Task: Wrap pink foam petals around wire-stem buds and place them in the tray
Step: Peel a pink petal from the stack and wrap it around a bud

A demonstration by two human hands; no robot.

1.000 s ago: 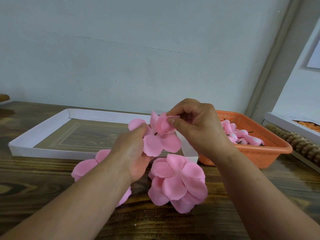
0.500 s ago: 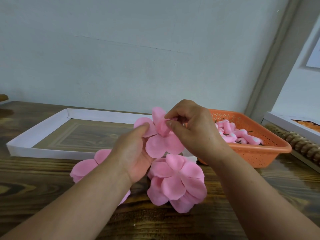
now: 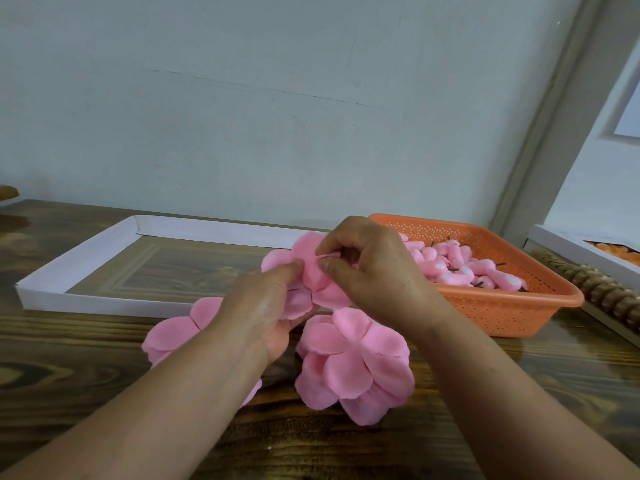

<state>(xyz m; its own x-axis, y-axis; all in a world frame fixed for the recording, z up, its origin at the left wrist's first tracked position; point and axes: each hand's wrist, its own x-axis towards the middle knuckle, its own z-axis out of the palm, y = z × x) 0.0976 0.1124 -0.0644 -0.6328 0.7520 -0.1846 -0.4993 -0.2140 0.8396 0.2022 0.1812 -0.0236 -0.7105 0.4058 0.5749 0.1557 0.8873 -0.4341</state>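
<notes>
hands meet above the middle of the wooden bench (image 3: 69, 368). left hand (image 3: 266, 306) cups a pink foam petal piece (image 3: 311, 271) from below, fingers curled round it, one fingertip pressing its left lobe. right hand (image 3: 374, 271) pinches the upper petals between thumb and forefinger. the bud inside is hidden. two loose petal stacks lie on the near bench: one (image 3: 353, 362) under the right wrist, another (image 3: 176, 334) partly behind the left forearm. white tray (image 3: 76, 265) sits far left, just behind the hands. orange basket (image 3: 502, 313) on the right holds pink wire-stem buds (image 3: 464, 268).
</notes>
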